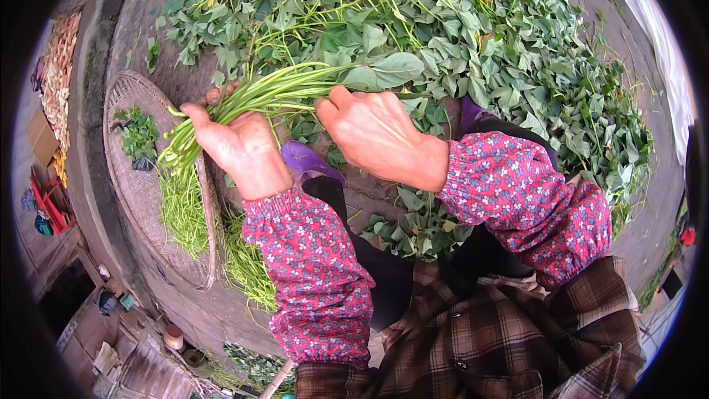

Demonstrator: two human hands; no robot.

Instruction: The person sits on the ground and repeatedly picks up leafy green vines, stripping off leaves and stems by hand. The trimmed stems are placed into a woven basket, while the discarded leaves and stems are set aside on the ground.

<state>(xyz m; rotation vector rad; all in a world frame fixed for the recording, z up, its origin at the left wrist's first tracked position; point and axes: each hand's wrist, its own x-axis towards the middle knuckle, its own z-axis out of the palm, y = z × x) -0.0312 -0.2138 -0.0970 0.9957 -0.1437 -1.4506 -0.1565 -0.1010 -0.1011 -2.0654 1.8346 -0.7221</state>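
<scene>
My left hand (238,141) is wrapped around a thick bundle of long green leaf stems (277,86), which lies across the palm with its cut ends hanging to the left. My right hand (376,130) is closed at the bundle's right end, thumb and forefinger pinching a stem; the fingertips are partly hidden. A few broad green leaves (390,72) still hang on stems just above the right knuckles. Beyond both hands spreads a big heap of leafy vines (471,39), apparently sweet potato.
At left stands a shallow woven bamboo tray (133,177) holding stripped stems (185,210) and a small leafy bunch (138,136). More stems (249,266) lie beside its rim. My purple shoes (304,160) stand among loose leaves. A concrete ledge (99,122) curves along the left; a red stool-like object (50,202) lies beyond.
</scene>
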